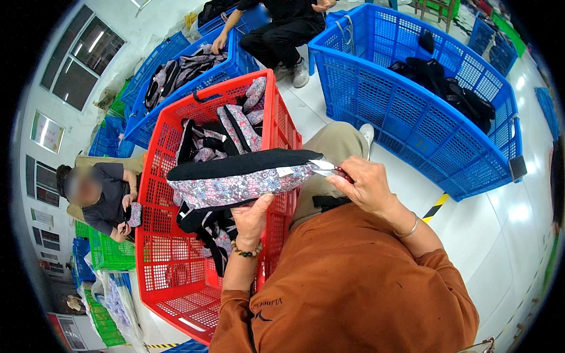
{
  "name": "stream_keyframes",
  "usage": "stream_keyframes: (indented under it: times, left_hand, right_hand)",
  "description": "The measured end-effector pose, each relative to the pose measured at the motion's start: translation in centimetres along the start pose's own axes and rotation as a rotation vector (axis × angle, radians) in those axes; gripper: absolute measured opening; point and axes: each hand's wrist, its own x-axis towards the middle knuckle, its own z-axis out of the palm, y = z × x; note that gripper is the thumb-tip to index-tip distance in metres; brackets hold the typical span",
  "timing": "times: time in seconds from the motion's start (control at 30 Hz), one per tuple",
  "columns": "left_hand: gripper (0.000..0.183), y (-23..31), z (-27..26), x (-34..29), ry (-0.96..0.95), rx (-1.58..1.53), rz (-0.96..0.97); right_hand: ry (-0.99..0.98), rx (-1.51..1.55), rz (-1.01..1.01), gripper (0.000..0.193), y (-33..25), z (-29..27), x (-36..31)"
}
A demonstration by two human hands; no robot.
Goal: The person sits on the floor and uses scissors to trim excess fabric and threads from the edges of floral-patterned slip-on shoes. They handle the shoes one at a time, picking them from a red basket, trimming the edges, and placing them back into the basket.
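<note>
My left hand [251, 220] is closed on the underside of a long, padded floral fabric piece [241, 187], its thumb pressed on the lower edge. The piece has black plush along its top and a small white tag near the right end. In my right hand [366, 183] is a small cutting tool like thread snips [323, 167], with pale metal blades and a dark red handle. Its blades lie at the fabric's right tip; whether they touch it, I cannot tell. Under the fabric stands a red plastic crate [154, 259] holding several similar floral and black pieces [238, 126].
A large blue crate [376, 117] with black items [435, 79] stands at the right. Another blue crate [138, 120] of floral pieces is behind the red one. One person [282, 38] sits at the far side; another [106, 191] works at the left. Yellow-black tape [435, 207] marks the floor.
</note>
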Motion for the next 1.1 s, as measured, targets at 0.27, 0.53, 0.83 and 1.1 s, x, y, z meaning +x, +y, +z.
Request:
stream_keyframes:
  times: [0.27, 0.53, 0.83, 1.1]
  left_hand:
    - [0.04, -0.2, 1.0, -0.2, -0.042, -0.037, -0.014]
    - [0.025, 0.3, 1.5, -0.2, 0.025, 0.001, -0.061]
    - [0.018, -0.2, 1.2, -0.4, -0.09, 0.076, -0.142]
    - [0.025, -0.7, 1.1, -0.7, -0.178, 0.083, -0.309]
  right_hand:
    - [0.023, -0.068, -0.003, 0.033, 0.2, 0.5, 0.3]
    - [0.023, 0.044, 0.131, 0.035, 2.5, 1.5, 0.3]
    - [-0.107, 0.139, 0.181, 0.025, 3.3, 0.9, 0.0]
    - [-0.343, 0.16, 0.023, 0.047, 0.6, 2.4, -0.5]
